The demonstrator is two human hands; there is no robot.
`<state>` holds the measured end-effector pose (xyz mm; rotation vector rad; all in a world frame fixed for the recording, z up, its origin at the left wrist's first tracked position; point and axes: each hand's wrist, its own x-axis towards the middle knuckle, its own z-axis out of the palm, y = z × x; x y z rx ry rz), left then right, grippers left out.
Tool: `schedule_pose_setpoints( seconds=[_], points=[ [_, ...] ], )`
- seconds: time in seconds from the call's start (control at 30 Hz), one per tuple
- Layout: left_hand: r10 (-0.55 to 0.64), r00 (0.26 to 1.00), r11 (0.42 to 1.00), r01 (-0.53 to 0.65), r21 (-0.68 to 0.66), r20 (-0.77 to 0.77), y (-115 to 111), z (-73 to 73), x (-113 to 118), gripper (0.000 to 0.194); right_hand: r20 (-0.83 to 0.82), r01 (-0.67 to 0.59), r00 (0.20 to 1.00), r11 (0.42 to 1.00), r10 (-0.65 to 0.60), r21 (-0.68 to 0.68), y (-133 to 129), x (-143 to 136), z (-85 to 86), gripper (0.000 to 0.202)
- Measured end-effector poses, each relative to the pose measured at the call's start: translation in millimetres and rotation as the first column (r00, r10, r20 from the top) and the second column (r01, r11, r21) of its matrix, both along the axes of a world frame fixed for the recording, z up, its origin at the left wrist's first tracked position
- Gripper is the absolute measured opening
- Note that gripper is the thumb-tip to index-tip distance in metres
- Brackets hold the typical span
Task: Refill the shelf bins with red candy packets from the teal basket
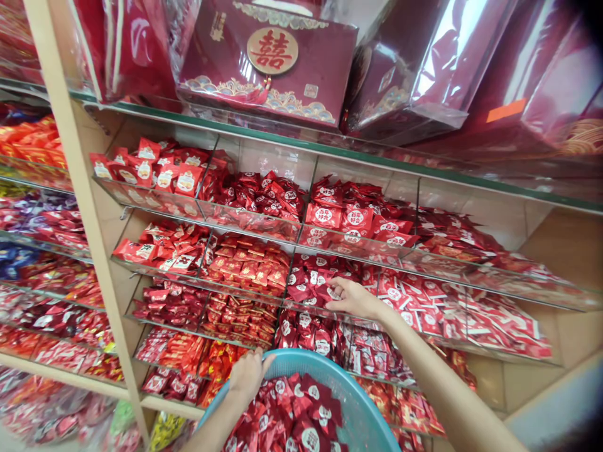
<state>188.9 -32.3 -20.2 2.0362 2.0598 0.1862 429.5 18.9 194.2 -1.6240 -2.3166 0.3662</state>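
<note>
Left hand (247,376) grips the blue basin (365,408) at its far rim; basin packets (301,414) lie inside. Right hand (351,297), fingers bent, is at the shelf (254,289) front edge, among shelf packets (306,276); whether it holds one cannot be told. Step, as judged: handling packets; the next move calls for clearing that edge.

Single head-worn view, aimed forward and down, rolled sideways. Shelves (301,142) are faced obliquely from close by; basket (367,405), nearer, is looked into from above.
</note>
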Motion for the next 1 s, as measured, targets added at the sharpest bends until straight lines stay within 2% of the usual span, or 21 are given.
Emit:
schedule_pose_setpoints(
  seconds=[0.07, 0.17, 0.23, 0.3, 0.5, 0.77, 0.87, 1.0],
  points=[
    [0.0, 1.0, 1.0, 0.0, -0.007, -0.001, 0.2, 0.0, 0.1, 0.053, 0.024, 0.115, 0.993, 0.987, -0.118, 0.115, 3.7, -6.5, 5.9, 0.057],
    [0.0, 1.0, 1.0, 0.0, -0.016, -0.002, 0.0, 0.9, 0.2, 0.053, 0.074, 0.315, 0.935, 0.907, -0.347, 0.28, 8.7, -24.4, 10.4, 0.056],
    [0.002, 1.0, 1.0, -0.002, -0.011, -0.003, 0.0, 1.1, 0.1, 0.053, 0.114, 0.381, 0.893, 0.866, -0.436, 0.323, 11.5, -38.1, 8.7, 0.055],
    [0.004, 1.0, 1.0, -0.004, 0.0, -0.003, 0.2, 0.5, -0.2, 0.054, 0.162, 0.411, 0.864, 0.854, -0.477, 0.319, 13.8, -49.8, 4.4, 0.055],
    [0.003, 1.0, 1.0, -0.003, 0.026, -0.005, 1.3, -2.7, -1.0, 0.053, 0.22, 0.431, 0.832, 0.843, -0.509, 0.322, 20.1, -66.7, -7.0, 0.056],
    [-0.003, 1.0, 1.0, 0.003, 0.005, 0.001, 0.5, 0.6, -1.1, 0.053, 0.215, 0.447, 0.83, 0.845, -0.514, 0.295, 24.9, -74.4, -10.3, 0.06],
    [-0.005, 1.0, 1.0, 0.005, 0.027, 0.001, 1.6, -2.3, -1.1, 0.052, 0.185, 0.443, 0.846, 0.853, -0.5, 0.277, 26.2, -72.1, -11.6, 0.062],
    [0.001, 1.0, 0.998, 0.0, 0.064, -0.013, 3.8, -9.9, -0.7, 0.052, 0.128, 0.399, 0.893, 0.891, -0.431, 0.214, 30.8, -59.5, -6.3, 0.06]
  ],
)
